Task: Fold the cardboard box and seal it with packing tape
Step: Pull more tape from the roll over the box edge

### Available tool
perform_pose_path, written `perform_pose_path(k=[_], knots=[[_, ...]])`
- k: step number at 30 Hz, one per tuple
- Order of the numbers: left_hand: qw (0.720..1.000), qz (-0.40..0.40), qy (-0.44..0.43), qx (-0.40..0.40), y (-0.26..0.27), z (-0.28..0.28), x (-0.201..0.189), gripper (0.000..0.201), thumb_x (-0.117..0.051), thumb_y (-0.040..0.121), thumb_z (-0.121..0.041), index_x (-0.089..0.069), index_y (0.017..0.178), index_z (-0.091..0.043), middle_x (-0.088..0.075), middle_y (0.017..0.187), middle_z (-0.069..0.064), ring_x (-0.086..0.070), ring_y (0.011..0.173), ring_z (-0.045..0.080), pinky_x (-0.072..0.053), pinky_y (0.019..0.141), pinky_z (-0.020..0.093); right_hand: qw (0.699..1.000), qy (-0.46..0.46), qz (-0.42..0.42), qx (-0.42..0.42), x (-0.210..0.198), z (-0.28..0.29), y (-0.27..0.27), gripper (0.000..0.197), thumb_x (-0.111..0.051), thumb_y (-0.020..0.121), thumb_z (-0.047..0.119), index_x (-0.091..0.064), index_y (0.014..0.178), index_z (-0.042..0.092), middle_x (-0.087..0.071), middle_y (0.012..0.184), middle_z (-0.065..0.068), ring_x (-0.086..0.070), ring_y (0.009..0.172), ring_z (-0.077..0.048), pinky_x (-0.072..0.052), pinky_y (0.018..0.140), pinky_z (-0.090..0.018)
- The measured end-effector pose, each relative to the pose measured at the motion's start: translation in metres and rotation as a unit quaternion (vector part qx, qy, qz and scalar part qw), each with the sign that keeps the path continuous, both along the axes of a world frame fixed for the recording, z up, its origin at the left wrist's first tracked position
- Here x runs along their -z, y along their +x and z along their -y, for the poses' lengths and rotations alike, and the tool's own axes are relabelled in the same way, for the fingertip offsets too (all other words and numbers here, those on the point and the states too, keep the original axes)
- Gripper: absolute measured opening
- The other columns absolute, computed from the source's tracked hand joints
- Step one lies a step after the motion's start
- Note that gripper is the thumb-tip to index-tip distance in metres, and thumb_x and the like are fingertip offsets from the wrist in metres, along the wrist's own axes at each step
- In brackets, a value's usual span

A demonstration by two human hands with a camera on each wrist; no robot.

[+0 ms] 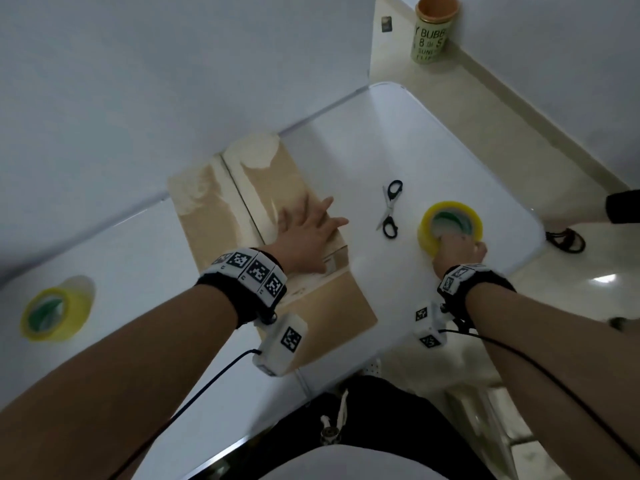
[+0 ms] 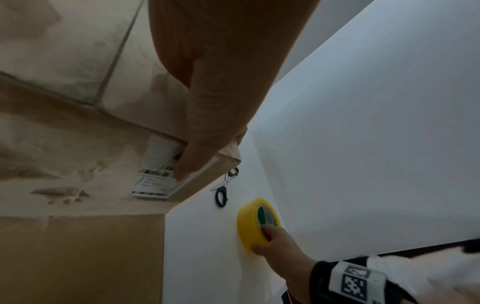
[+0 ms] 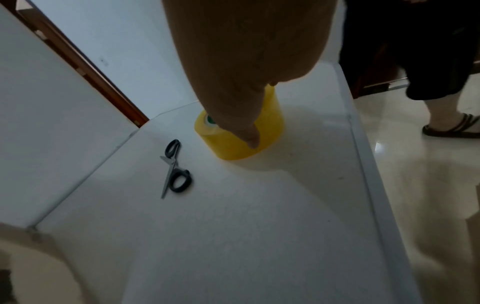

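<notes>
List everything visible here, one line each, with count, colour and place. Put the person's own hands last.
cardboard box: 1, brown, on the white table, against the wall.
shipping label: 1, white, on the box's near edge.
tape roll: 1, yellow, on the table right of the scissors.
second tape roll: 1, yellow, far left on the white surface.
scissors: 1, black handles, between box and tape roll.
table: 1, white.
canister: 1, green with orange rim, on the floor by the wall.
sandalled foot: 1, another person's, on the floor.
left hand: fingers spread flat on the box.
right hand: grips the tape roll.
</notes>
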State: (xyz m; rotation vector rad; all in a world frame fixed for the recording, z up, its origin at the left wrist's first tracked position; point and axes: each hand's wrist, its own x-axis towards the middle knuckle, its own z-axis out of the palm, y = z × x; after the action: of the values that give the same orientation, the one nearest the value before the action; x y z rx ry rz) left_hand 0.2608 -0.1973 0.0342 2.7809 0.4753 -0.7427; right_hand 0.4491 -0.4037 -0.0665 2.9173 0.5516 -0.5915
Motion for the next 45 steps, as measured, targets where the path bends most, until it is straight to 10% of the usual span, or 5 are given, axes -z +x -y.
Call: perform_pose_path(k=[9, 13, 18, 34, 45], knots=[[0.989, 0.08, -0.086, -0.091, -0.003, -0.006, -0.007, 0.064, -0.044, 0.091, -0.062, -0.019, 0.146, -0.043, 0.0, 0.161, -0.014, 0.009, 0.149, 0.022, 0.001, 0.116, 0.058, 0.955, 0.293, -0.049, -0.026, -0.041, -0.027, -0.008, 0.038, -0.06, 0.09, 0.016, -0.057, 0.126, 0.003, -0.062, 0.121, -0.02, -0.057, 0.11, -0.036, -0.046, 0.091, -0.043], [0.917, 0.211, -0.253, -0.225, 0.001, -0.02, -0.041, 0.051, -0.046, 0.1, -0.033, -0.03, 0.148, -0.022, -0.034, 0.15, -0.001, -0.033, 0.137, 0.014, -0.028, 0.111, 0.031, 0.928, 0.352, -0.077, -0.092, -0.088, -0.058, -0.015, 0.043, -0.059, 0.092, 0.017, -0.053, 0.132, 0.004, -0.057, 0.131, -0.017, -0.053, 0.119, -0.034, -0.041, 0.098, -0.041], [0.819, 0.339, -0.338, -0.317, 0.001, -0.061, -0.069, 0.055, -0.038, 0.095, 0.012, -0.029, 0.147, -0.003, -0.039, 0.147, 0.014, -0.036, 0.139, 0.026, -0.035, 0.097, 0.026, 0.893, 0.391, -0.086, -0.204, -0.153, -0.104, -0.039, 0.038, -0.059, 0.091, 0.016, -0.056, 0.129, 0.009, -0.059, 0.126, -0.015, -0.055, 0.112, -0.032, -0.044, 0.09, -0.038], [0.839, 0.45, -0.119, -0.281, -0.081, -0.078, -0.104, 0.044, -0.044, 0.086, 0.01, -0.066, 0.119, -0.01, -0.065, 0.123, 0.006, -0.062, 0.111, 0.016, -0.039, 0.087, 0.008, 0.865, 0.389, -0.15, -0.278, -0.203, -0.18, -0.132, 0.023, -0.061, 0.087, 0.018, -0.065, 0.107, 0.007, -0.067, 0.1, -0.01, -0.06, 0.092, -0.024, -0.045, 0.08, -0.033], [0.851, 0.492, -0.051, -0.175, -0.107, -0.068, -0.102, 0.029, -0.057, 0.089, -0.001, -0.068, 0.116, -0.007, -0.064, 0.103, 0.009, -0.063, 0.091, 0.021, -0.049, 0.085, 0.024, 0.864, 0.419, -0.183, -0.21, -0.208, -0.196, -0.161, 0.034, -0.064, 0.086, 0.023, -0.047, 0.072, -0.004, -0.036, 0.066, -0.006, -0.039, 0.066, -0.019, -0.025, 0.058, -0.03]])
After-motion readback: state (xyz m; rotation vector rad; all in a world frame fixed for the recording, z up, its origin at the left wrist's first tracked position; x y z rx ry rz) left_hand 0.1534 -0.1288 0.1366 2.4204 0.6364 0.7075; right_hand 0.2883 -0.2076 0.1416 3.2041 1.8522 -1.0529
